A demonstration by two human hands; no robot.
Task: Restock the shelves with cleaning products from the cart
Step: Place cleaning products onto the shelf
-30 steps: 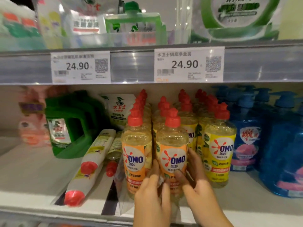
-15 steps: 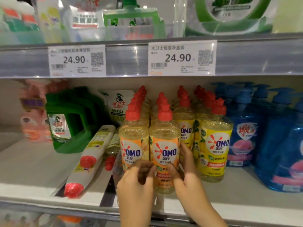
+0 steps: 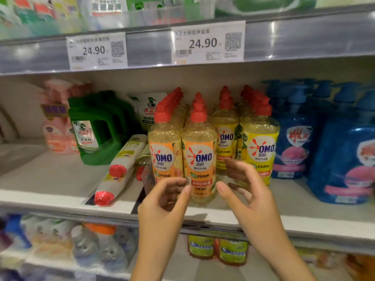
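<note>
1. Head view, the only one. The front orange-label OMO bottle [image 3: 199, 159] stands upright at the shelf [image 3: 50, 197] edge. It touches a second orange OMO bottle [image 3: 164, 157], and both have their labels facing out, so this looks like facing-up work.
2. Left hand [image 3: 166, 199]: fingers loosely curled at the bottle's lower label. I can't tell whether it grips or only touches.
3. Right hand [image 3: 243, 189]: fingers spread and relaxed, holding nothing. It sits just beside the bottle, with its thumb near the bottle's base.
4. Likely reason: the hands bracket the bottle to square it with its row and steady it.
5. Yellow-label OMO bottles [image 3: 260, 151] are packed in rows behind and to the right, with blue pump bottles [image 3: 345, 159] beyond them.
6. White tubes [image 3: 121, 169] lie on their sides to the left, beside a green jug [image 3: 95, 128].
7. The cart is not in view.
</note>
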